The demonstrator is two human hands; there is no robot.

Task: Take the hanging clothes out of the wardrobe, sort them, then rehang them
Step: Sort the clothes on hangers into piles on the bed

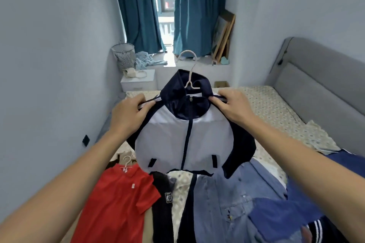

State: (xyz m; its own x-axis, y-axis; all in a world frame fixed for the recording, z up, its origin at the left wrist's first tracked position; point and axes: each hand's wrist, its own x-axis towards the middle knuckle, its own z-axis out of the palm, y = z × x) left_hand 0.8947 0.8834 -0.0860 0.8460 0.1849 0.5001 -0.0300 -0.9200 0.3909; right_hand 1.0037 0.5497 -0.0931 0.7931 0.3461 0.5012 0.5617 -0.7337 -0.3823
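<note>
You held the navy-and-white jacket on its hanger above the bed, your left hand and right hand each with its grip pinched on a shoulder (zip closed), and uneven tugging could have slid it off the hanger onto the sorted clothes.

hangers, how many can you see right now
2. One hanger sits in the collar of the navy and white jacket held up by both hands. The other hanger is in the red shirt lying on the bed. The other clothes may hide more.
</note>
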